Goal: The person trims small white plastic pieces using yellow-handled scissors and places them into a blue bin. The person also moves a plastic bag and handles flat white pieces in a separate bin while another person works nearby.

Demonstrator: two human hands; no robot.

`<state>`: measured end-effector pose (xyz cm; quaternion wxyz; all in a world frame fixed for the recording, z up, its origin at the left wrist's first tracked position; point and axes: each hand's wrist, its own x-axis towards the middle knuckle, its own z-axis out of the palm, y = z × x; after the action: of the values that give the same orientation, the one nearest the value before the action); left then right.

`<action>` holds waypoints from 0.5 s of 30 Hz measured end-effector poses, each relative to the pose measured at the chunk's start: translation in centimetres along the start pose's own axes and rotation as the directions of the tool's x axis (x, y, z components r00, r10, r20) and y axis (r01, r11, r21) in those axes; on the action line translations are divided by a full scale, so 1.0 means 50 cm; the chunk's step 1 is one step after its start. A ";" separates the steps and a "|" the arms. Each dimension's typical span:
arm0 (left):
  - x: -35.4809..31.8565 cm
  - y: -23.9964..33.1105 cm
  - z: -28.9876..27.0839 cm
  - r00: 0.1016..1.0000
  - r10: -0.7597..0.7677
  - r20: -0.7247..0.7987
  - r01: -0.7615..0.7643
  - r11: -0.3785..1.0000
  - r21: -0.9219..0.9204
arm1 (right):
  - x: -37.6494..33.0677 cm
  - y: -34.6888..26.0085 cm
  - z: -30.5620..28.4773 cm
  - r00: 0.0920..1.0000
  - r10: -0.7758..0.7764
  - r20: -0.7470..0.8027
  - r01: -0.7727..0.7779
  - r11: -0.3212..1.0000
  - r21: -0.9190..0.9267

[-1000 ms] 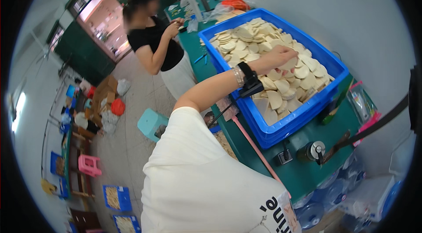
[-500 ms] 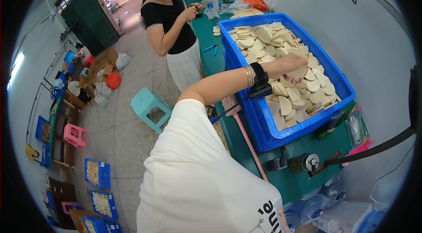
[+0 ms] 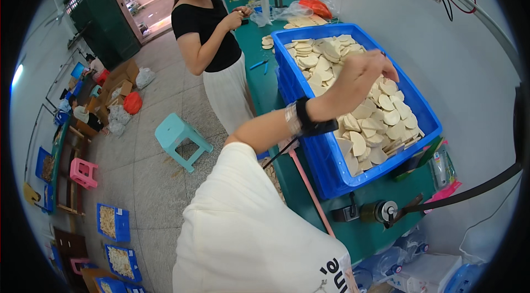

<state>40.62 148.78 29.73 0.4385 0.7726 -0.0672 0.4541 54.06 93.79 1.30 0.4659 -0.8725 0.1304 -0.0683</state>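
My left hand [image 3: 356, 80] hangs raised over the large blue plastic bin [image 3: 326, 166], its wrist bent and fingers curled downward. Whatever the fingers may hold is hidden from view. The wrist wears bracelets and a black strap [image 3: 303, 113] with a small dark device and a cable. Inside the bin lies a loose heap of flat, cream, half-round pieces [image 3: 391, 116], many overlapping at odd angles. My right hand is out of the picture.
The bin rests on a green table [image 3: 292, 182] with a pink-handled duster [image 3: 309, 182], a lidded flask [image 3: 381, 211] and blue-handled pliers [image 3: 259, 65]. A co-worker in black [image 3: 212, 33] stands at the far left side. A turquoise stool [image 3: 179, 133] stands on the floor.
My left hand has lifted off the heap, toward me. The piece seen at its fingers before no longer shows there. The whole view has shifted slightly.
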 end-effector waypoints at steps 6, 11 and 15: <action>-0.082 0.219 -0.046 0.205 0.958 -0.198 -0.831 0.278 0.482 | -0.022 0.031 -0.098 0.992 0.102 -0.070 -0.101 0.995 0.011; -0.072 0.225 0.000 0.208 0.908 -0.363 -0.891 0.329 0.314 | -0.158 -0.007 -0.224 0.942 0.335 -0.029 -0.306 0.890 0.338; -0.032 0.197 0.082 0.580 0.687 -0.437 -0.767 0.280 -0.578 | -0.249 -0.029 -0.194 0.910 0.355 -0.214 -0.254 0.886 0.389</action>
<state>37.41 139.33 33.76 0.4487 0.3918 -0.5606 0.5753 40.05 90.50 7.93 0.5964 -0.7246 0.3167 -0.1379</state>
